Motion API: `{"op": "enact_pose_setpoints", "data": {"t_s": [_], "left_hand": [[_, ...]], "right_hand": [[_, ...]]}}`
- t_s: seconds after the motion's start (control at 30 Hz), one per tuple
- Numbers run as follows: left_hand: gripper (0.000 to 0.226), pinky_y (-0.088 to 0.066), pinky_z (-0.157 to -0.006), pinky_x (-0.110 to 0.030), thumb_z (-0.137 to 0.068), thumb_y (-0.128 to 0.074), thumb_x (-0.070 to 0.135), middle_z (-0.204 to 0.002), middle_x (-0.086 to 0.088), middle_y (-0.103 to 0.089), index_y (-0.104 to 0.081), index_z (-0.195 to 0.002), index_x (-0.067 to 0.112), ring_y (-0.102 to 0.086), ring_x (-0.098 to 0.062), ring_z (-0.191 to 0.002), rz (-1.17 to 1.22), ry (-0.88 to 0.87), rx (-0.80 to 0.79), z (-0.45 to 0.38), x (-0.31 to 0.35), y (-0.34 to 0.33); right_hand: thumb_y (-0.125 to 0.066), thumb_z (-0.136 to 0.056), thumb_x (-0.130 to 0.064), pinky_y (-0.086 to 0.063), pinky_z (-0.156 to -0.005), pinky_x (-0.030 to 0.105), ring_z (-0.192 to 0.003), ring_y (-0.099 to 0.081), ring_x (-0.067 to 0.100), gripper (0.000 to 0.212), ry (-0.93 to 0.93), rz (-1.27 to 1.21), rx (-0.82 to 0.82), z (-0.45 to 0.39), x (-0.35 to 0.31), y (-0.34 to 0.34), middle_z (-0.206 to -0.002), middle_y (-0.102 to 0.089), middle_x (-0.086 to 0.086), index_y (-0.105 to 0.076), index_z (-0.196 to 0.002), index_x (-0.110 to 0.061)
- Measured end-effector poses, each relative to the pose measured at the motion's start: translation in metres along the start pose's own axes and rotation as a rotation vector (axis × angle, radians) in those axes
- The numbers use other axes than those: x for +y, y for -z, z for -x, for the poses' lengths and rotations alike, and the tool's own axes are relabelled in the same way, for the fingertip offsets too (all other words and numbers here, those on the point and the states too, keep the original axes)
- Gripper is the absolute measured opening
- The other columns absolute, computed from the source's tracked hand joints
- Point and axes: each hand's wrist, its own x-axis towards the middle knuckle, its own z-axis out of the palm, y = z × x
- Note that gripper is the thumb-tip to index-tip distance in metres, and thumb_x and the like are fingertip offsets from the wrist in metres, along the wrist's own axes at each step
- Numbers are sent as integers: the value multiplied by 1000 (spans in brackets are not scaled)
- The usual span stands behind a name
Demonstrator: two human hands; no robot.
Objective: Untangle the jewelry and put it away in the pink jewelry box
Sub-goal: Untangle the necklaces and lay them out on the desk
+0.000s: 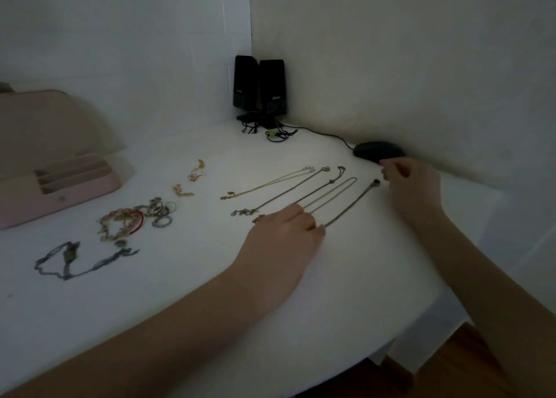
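Scene: I see a dim white tabletop [301, 277] with jewelry spread across the middle of the frame.
Left hand [279, 241]: it lies low at centre frame, fingertips pressed on the near end of the rightmost chain [349, 208]; the grip looks flat and loose, pinning more than pinching, though I cannot be sure.
Right hand [412, 187]: at centre right, fingers drawn into a narrow pinch just beside that chain's far end and its small dark pendant [376, 182]; I cannot tell whether it holds anything.
Sorted chains: four other chains [285, 193] lie straight and side by side, left of the rightmost chain, apart from each other; I judge these untangled.
Earrings: small gold pieces [192, 178] sit in loose pairs left of the chains.
Still knotted: a clump of rings and bracelets with a red band [135, 217] at centre left looks bunched; a dark necklace [75, 259] in the lower left lies in a crooked loop.
Box: the pink jewelry box [54, 193] stands open at the left edge; the compartments I can see look empty.
Progress: I put it near the midpoint, most chains straightened, nothing yet stored.
Left to do: finish the current chain, free the clump and dark necklace, then carry everything to the box.
Clutter: two black speakers [258, 87] and a mouse [379, 150] sit by the wall, out of the way.
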Motion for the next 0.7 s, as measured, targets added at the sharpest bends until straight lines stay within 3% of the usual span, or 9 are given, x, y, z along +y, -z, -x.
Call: {"op": "enact_pose_setpoints", "data": {"t_s": [0.1,0.2,0.37,0.47,0.53,0.63,0.7], "left_hand": [[22,-52,-80,-35,-88,-53,12,-104,0,-64,-64,-107,14,-53,-19,-106,91,35,-144,1,8,3],[25,-48,-87,-35,-95,-39,17,-107,-2,-58,-60,-109,13,-46,-19,-109,89,96,-173,1,8,3],[24,-45,-82,-34,-91,-41,11,-110,-4,-56,-57,-109,12,-43,-20,-113,25,100,-219,2,4,5],[15,-49,-65,-28,-68,-65,6,-86,-1,-64,-65,-81,13,-57,-20,-96,-55,-53,-135,5,7,10],[20,-49,-59,-23,-52,-74,7,-73,2,-64,-67,-69,16,-62,-19,-82,-70,-90,-69,9,7,18],[33,-52,-79,-36,-71,-57,1,-102,-3,-65,-66,-102,11,-56,-25,-104,-137,-37,-97,29,-10,30],[35,-56,-63,-36,-59,-56,-2,-88,-4,-69,-71,-88,10,-63,-25,-89,-171,7,-38,52,-34,45]], "right_hand": [[-46,-96,-34,-37,-55,25,-57,-50,20,43,25,230,-168,9,-6,-4,-74,-64,21,-65,-80,1],[-39,-98,-35,-41,-60,29,-62,-54,24,45,57,342,-229,13,-12,-6,-71,-61,16,-62,-77,-2],[-35,-100,-32,-42,-78,30,-80,-57,24,39,97,385,-239,20,-19,-3,-96,-66,17,-65,-105,-7],[-32,-101,-33,-44,-92,37,-104,-59,31,40,78,369,-205,26,-22,-3,-120,-62,17,-52,-131,-18],[-33,-100,-32,-43,-95,37,-110,-58,31,39,106,348,-161,37,-29,-2,-123,-61,14,-50,-133,-19],[-42,-98,-21,-44,-89,34,-101,-61,27,29,315,277,-96,62,-47,0,-111,-67,10,-59,-120,-15],[-46,-96,-14,-46,-87,36,-93,-61,22,23,443,228,-91,83,-66,-3,-101,-68,6,-63,-112,-15]]}}
